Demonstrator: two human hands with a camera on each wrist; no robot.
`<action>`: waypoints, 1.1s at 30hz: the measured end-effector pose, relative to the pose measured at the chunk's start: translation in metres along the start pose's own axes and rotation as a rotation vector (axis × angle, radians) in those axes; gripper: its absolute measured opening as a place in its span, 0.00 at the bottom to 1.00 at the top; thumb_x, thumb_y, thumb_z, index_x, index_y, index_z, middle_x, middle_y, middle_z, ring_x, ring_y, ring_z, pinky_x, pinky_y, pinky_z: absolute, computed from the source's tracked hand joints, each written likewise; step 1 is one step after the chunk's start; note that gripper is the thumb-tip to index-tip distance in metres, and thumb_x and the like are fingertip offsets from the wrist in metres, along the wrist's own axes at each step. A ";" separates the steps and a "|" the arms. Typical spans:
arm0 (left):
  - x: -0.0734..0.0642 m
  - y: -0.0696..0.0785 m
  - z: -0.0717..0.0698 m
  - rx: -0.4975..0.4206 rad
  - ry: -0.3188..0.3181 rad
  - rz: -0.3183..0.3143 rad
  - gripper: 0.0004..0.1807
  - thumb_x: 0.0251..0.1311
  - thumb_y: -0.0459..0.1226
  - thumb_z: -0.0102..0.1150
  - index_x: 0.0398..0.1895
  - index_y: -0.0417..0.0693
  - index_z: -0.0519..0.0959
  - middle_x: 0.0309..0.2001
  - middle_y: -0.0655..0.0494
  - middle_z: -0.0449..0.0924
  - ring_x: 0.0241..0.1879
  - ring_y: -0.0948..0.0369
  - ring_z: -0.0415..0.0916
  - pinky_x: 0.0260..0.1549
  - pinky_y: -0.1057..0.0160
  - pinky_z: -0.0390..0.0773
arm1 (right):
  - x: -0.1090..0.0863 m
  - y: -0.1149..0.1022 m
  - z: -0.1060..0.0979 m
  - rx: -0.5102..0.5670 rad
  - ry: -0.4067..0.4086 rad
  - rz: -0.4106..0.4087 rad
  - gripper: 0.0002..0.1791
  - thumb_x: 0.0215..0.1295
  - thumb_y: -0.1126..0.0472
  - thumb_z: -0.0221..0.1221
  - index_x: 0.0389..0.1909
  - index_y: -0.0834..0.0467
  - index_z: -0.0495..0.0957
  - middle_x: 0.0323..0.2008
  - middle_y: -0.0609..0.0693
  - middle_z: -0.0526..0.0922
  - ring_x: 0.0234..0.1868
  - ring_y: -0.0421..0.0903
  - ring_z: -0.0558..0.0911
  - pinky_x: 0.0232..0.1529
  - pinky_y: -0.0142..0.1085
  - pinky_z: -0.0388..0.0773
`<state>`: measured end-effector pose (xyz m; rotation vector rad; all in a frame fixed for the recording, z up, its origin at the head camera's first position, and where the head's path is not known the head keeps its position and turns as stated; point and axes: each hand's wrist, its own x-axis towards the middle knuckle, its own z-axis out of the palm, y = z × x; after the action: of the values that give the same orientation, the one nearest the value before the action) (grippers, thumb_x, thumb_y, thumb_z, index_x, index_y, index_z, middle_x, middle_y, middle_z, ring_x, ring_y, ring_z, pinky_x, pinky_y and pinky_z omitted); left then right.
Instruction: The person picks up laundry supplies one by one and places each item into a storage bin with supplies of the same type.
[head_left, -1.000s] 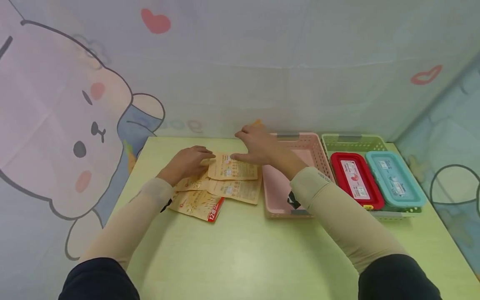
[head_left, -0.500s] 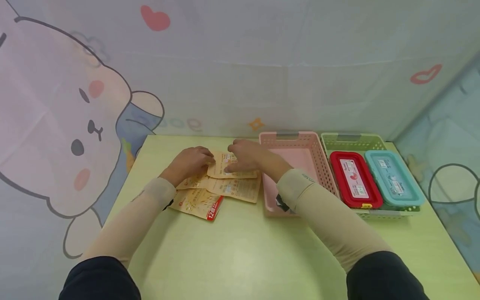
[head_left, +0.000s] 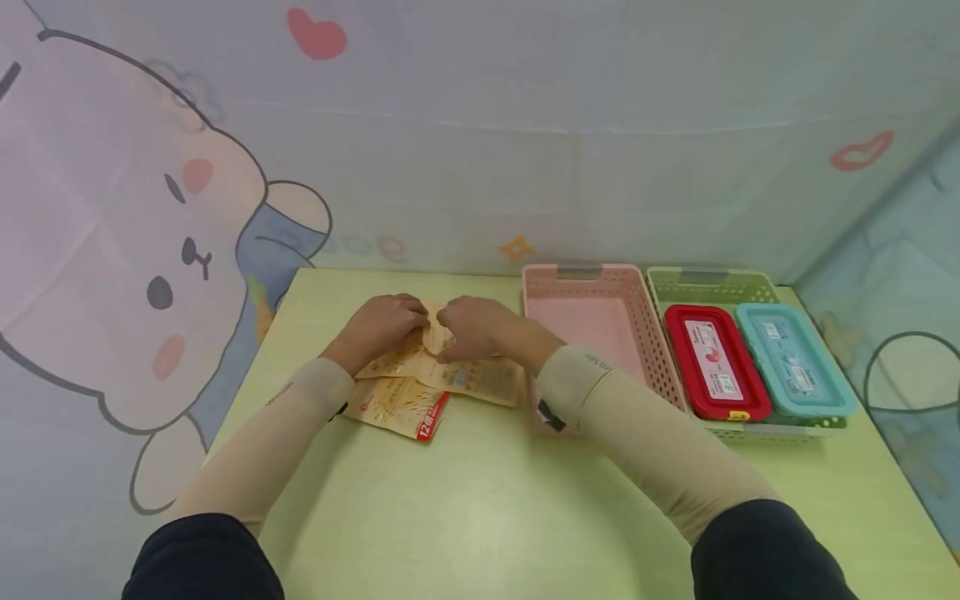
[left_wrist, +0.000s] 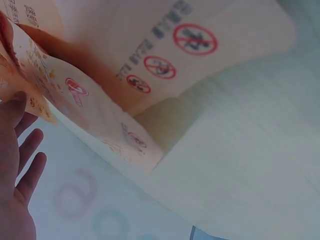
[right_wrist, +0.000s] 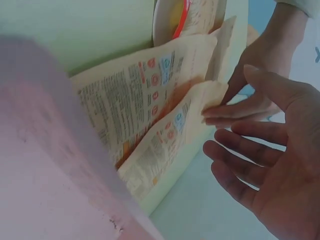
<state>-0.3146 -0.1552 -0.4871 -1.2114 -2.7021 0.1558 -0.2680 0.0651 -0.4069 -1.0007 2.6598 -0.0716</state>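
Observation:
Several flat beige printed pouches lie overlapping at the left of the table. The front one point(head_left: 393, 406) has a red corner band; another point(head_left: 480, 380) lies behind it to the right. My left hand point(head_left: 384, 327) pinches the edge of the top pouch point(right_wrist: 172, 137) near its corner; in the left wrist view the thumb point(left_wrist: 17, 102) lies over a pouch edge while other fingers spread beyond. Over that top pouch hovers my right hand point(head_left: 480, 327), its fingers relaxed and parted in the right wrist view, close to the left fingertips. Both hands partly hide the pouch in the head view.
Right of the pouches stands a pink basket point(head_left: 660, 354), partly behind my right forearm. Beside it, a green basket point(head_left: 712, 287) holds a red-lidded box point(head_left: 716, 362) and a turquoise-lidded box point(head_left: 797, 358). A printed cloth point(head_left: 465, 167) hangs behind the table.
My right hand has come left and down from near the pink basket, over the top pouch and close to the left hand. The left hand stays nearly in place at the pouches.

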 end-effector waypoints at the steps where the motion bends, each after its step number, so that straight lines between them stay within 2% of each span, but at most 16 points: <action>1: 0.001 0.000 0.000 0.010 0.003 0.003 0.07 0.68 0.34 0.71 0.44 0.54 0.92 0.51 0.55 0.88 0.55 0.55 0.83 0.52 0.55 0.85 | 0.000 -0.002 0.001 0.007 0.004 0.006 0.26 0.73 0.42 0.64 0.57 0.60 0.81 0.49 0.52 0.82 0.48 0.49 0.81 0.47 0.43 0.81; 5: 0.000 0.001 -0.002 0.052 0.040 0.029 0.08 0.65 0.31 0.73 0.43 0.53 0.91 0.48 0.54 0.87 0.49 0.56 0.84 0.45 0.56 0.86 | 0.004 -0.007 0.004 0.029 0.038 0.059 0.17 0.74 0.47 0.63 0.48 0.58 0.81 0.44 0.51 0.82 0.41 0.47 0.79 0.38 0.41 0.78; 9: 0.000 0.001 -0.005 0.090 0.152 0.095 0.11 0.65 0.29 0.71 0.47 0.51 0.88 0.47 0.52 0.85 0.40 0.57 0.85 0.38 0.57 0.87 | 0.007 -0.008 0.008 0.045 0.086 0.101 0.13 0.74 0.50 0.64 0.38 0.56 0.79 0.30 0.49 0.76 0.30 0.45 0.74 0.31 0.37 0.71; 11: 0.000 0.001 -0.007 0.107 0.217 0.126 0.11 0.67 0.31 0.70 0.49 0.50 0.85 0.48 0.51 0.83 0.38 0.56 0.85 0.36 0.57 0.87 | 0.007 -0.007 0.009 0.048 0.118 0.106 0.11 0.74 0.53 0.65 0.40 0.57 0.80 0.27 0.48 0.74 0.28 0.45 0.72 0.31 0.37 0.69; 14: 0.001 0.001 -0.009 0.132 0.290 0.157 0.13 0.68 0.31 0.70 0.53 0.50 0.83 0.48 0.51 0.82 0.39 0.55 0.85 0.36 0.56 0.87 | 0.004 -0.006 0.008 0.046 0.165 0.117 0.06 0.73 0.61 0.63 0.45 0.58 0.80 0.30 0.49 0.76 0.32 0.46 0.73 0.35 0.38 0.71; 16: 0.002 0.002 -0.010 0.144 0.323 0.174 0.13 0.69 0.33 0.70 0.54 0.50 0.82 0.48 0.51 0.81 0.41 0.55 0.85 0.37 0.56 0.87 | 0.002 -0.005 0.005 0.062 0.190 0.123 0.07 0.70 0.68 0.61 0.47 0.60 0.81 0.34 0.51 0.79 0.34 0.46 0.73 0.36 0.38 0.72; 18: 0.003 0.003 -0.010 0.156 0.354 0.192 0.13 0.69 0.34 0.70 0.54 0.49 0.82 0.47 0.52 0.81 0.42 0.54 0.84 0.38 0.56 0.87 | 0.001 -0.004 0.003 0.074 0.210 0.127 0.09 0.69 0.72 0.59 0.46 0.60 0.82 0.34 0.51 0.80 0.34 0.45 0.72 0.36 0.37 0.72; 21: 0.004 0.004 -0.009 0.162 0.394 0.213 0.12 0.69 0.37 0.70 0.53 0.47 0.83 0.46 0.52 0.82 0.42 0.55 0.84 0.38 0.57 0.87 | 0.001 0.001 0.002 0.073 0.226 0.133 0.09 0.72 0.73 0.56 0.42 0.60 0.83 0.29 0.49 0.76 0.31 0.44 0.70 0.32 0.36 0.68; 24: 0.003 0.003 -0.006 0.133 0.401 0.202 0.12 0.69 0.38 0.70 0.52 0.45 0.84 0.43 0.52 0.84 0.40 0.55 0.85 0.38 0.57 0.87 | 0.002 0.006 0.003 0.076 0.225 0.135 0.13 0.76 0.73 0.52 0.32 0.58 0.79 0.23 0.46 0.67 0.27 0.43 0.64 0.29 0.35 0.61; 27: 0.001 0.001 -0.003 0.089 0.368 0.159 0.12 0.68 0.38 0.71 0.50 0.45 0.84 0.42 0.51 0.85 0.38 0.55 0.86 0.36 0.57 0.87 | 0.003 0.012 0.007 0.136 0.222 0.132 0.20 0.72 0.76 0.51 0.22 0.54 0.67 0.20 0.45 0.56 0.23 0.42 0.57 0.26 0.34 0.53; 30: -0.001 0.001 -0.002 0.063 0.302 0.108 0.11 0.68 0.38 0.71 0.50 0.46 0.84 0.43 0.51 0.86 0.37 0.56 0.86 0.35 0.57 0.87 | 0.001 0.020 0.011 0.194 0.227 0.120 0.24 0.68 0.78 0.51 0.19 0.52 0.58 0.19 0.45 0.52 0.21 0.41 0.53 0.25 0.33 0.51; 33: -0.002 0.002 -0.003 0.053 0.236 0.068 0.11 0.69 0.37 0.71 0.51 0.46 0.84 0.44 0.51 0.87 0.38 0.56 0.87 0.34 0.57 0.87 | -0.001 0.027 0.014 0.223 0.224 0.101 0.24 0.67 0.78 0.52 0.19 0.52 0.56 0.19 0.45 0.52 0.21 0.40 0.52 0.25 0.33 0.52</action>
<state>-0.3108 -0.1555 -0.4848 -1.2228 -2.4418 0.0856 -0.2801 0.0868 -0.4244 -0.8280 2.8175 -0.4739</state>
